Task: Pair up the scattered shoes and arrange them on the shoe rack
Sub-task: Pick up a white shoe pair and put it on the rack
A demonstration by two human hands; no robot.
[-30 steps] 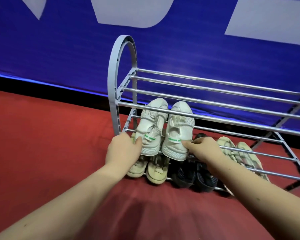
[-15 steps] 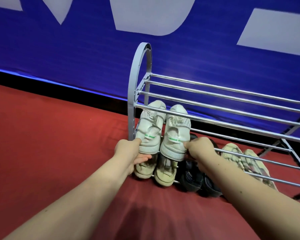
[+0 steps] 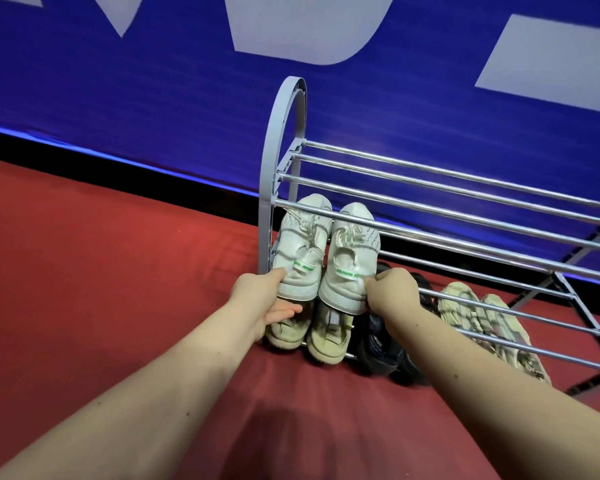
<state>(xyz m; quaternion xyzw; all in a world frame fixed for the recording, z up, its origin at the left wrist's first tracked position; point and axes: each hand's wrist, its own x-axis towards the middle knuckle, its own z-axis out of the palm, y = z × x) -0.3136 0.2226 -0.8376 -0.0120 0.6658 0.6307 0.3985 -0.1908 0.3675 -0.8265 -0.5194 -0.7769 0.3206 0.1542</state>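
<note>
A grey shoe rack with metal bars stands against the blue wall. Two white sneakers lie side by side on its middle shelf, toes pointing to the wall. My left hand grips the heel of the left white sneaker, thumb on top and fingers underneath. My right hand pinches the heel of the right white sneaker. On the bottom shelf sit a beige pair, a black pair partly hidden by my right arm, and a pale patterned pair.
Red carpet covers the floor in front of and to the left of the rack. The blue wall with white shapes runs behind it. The rack's top shelf bars hold nothing.
The view has shifted, so the rack sits further right in the frame. Both hands stay on the white sneakers' heels, and the shoes sit slightly deeper on the middle shelf.
</note>
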